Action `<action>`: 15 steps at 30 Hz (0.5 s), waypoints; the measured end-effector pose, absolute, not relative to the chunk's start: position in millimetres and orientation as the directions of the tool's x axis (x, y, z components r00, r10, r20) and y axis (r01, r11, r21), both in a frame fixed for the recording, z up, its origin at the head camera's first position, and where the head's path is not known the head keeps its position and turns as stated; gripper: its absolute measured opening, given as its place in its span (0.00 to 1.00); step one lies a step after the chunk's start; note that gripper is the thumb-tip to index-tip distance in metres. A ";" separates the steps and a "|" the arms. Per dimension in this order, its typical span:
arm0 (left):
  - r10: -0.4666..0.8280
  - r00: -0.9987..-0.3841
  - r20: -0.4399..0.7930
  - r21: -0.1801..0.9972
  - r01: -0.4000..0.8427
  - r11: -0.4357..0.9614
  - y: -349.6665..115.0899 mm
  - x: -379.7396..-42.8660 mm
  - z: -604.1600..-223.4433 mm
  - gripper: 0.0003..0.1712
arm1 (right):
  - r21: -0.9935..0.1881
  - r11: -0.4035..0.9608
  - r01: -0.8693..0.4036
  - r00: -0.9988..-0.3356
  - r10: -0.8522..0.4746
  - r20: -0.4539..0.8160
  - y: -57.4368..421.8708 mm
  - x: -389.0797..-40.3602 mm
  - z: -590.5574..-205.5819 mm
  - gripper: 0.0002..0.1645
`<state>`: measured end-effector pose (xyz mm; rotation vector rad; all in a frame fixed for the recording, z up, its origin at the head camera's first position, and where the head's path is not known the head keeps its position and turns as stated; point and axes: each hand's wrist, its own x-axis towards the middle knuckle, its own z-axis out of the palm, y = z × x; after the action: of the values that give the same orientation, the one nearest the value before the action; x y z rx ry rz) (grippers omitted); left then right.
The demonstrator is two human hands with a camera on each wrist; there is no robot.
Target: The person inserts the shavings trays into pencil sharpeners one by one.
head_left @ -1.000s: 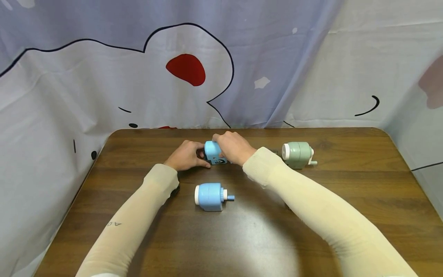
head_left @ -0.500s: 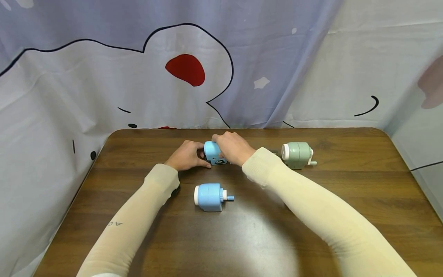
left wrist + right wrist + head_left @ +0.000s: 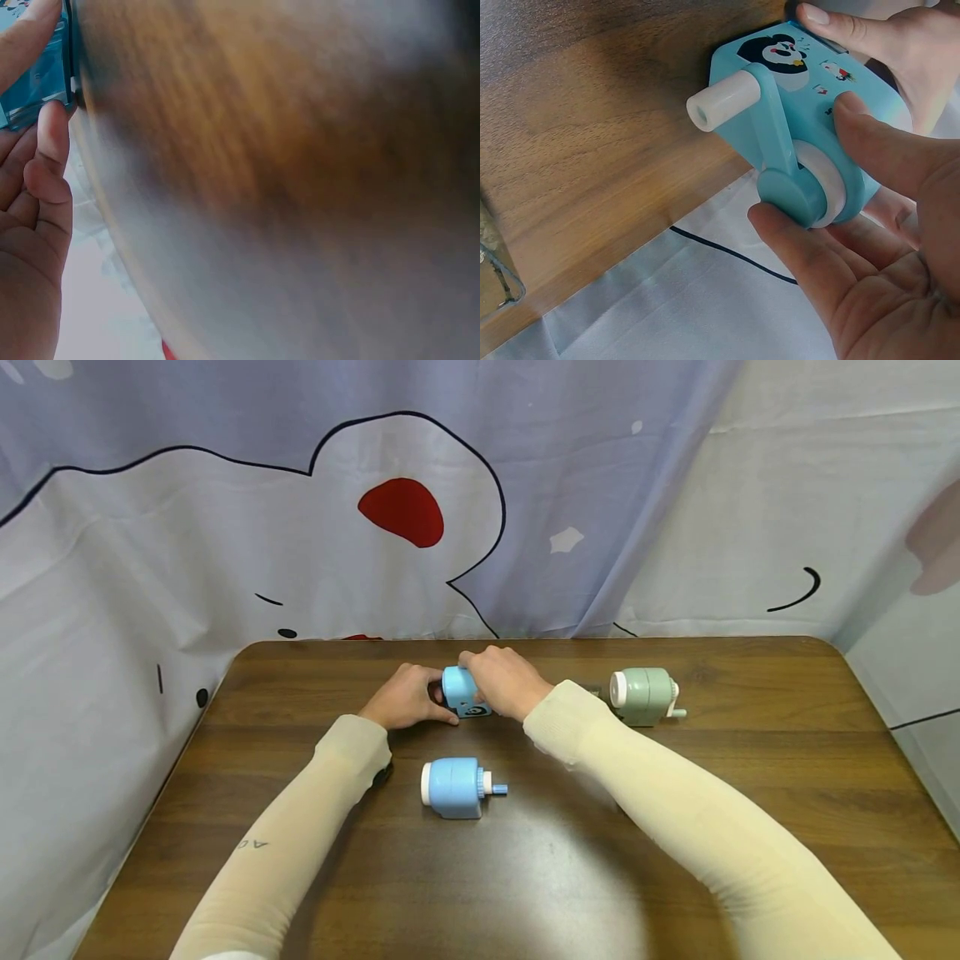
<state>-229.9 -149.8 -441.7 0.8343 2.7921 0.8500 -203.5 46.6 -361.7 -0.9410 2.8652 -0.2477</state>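
A turquoise hand-crank pencil sharpener [image 3: 459, 687] with a panda picture stands near the table's far edge. My right hand [image 3: 510, 683] grips its upper body from the crank side. In the right wrist view, the thumb lies on the printed face and the fingers pass under the rounded top, close to the white-knobbed crank [image 3: 776, 120]. At the other end, my left hand [image 3: 405, 697] holds the lower part between thumb and fingers. The left wrist view shows a clear teal section [image 3: 37, 86] of the sharpener between them. The right hand hides much of the sharpener from the head view.
A blue crank sharpener [image 3: 454, 787] stands nearer, in front of both hands. To the right is a green one [image 3: 647, 696], with a small dark item [image 3: 596, 691] beside it, partly behind the right sleeve. A printed curtain [image 3: 570, 527] hangs behind the wooden table [image 3: 780, 760].
Almost nothing differs. Both hands keep their hold on the turquoise sharpener, and the left forearm has shifted very slightly to the right.
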 end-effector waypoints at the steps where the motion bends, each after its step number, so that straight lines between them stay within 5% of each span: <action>1: 0.533 -0.844 0.055 0.544 0.473 0.693 -149.5 -230.0 -441.7 0.23 | -0.189 0.794 -0.578 -0.801 -0.596 -0.059 46.6 -203.6 -361.7 0.29; 15: 0.523 -0.851 0.045 0.581 0.449 0.679 -145.5 -230.6 -440.3 0.25 | -0.196 0.796 -0.573 -0.803 -0.593 -0.060 47.0 -203.5 -361.5 0.29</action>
<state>-230.6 -145.5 -440.3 0.8038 2.7634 0.9055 -203.5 47.0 -361.5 -0.9329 2.8643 -0.2558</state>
